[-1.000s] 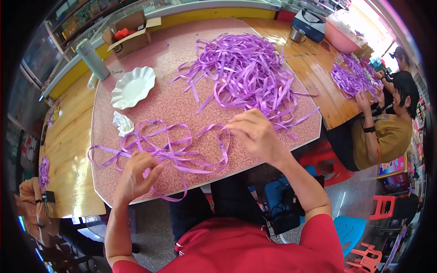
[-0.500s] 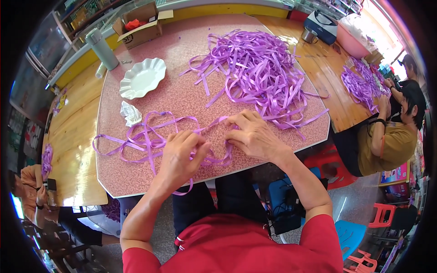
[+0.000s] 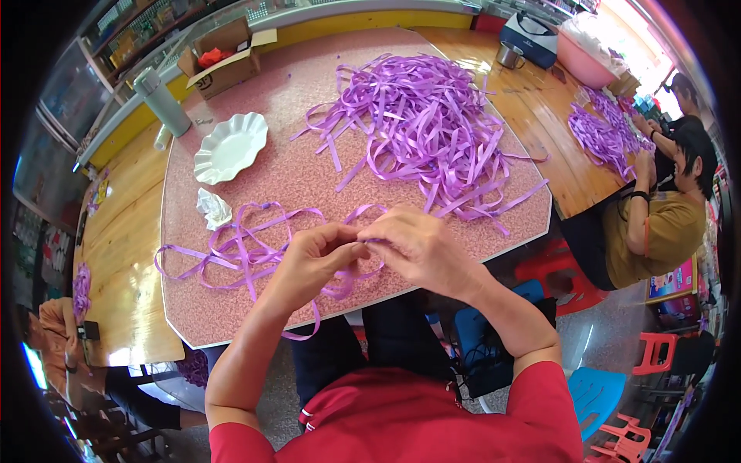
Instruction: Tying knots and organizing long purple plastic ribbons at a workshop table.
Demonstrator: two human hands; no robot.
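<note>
Between my two hands runs a purple ribbon (image 3: pixel 337 291), with a loop of it drooping below them. The fingers of my left hand (image 3: pixel 312 262) pinch it, and the fingertips of my right hand (image 3: pixel 421 251) close on it too; the hands nearly touch over the table's near part. More loose purple ribbon strands (image 3: pixel 245 251) lie looped on the table to the left of my hands, and one end hangs past the near edge. Beyond my right hand spreads a large tangled heap of purple ribbons (image 3: pixel 432 116).
On the pink speckled table (image 3: pixel 301 177) stand a white scalloped dish (image 3: pixel 230 148), crumpled white tissue (image 3: pixel 213 209), a green bottle (image 3: pixel 162 102) and an open cardboard box (image 3: pixel 224 73). People sit at the wooden tables to both sides; one in a mustard shirt (image 3: pixel 664 239) handles purple ribbons.
My hands have come together, the left rising rightward and the right shifting left. Both now pinch the ribbon at one spot. The whole view has shifted slightly.
</note>
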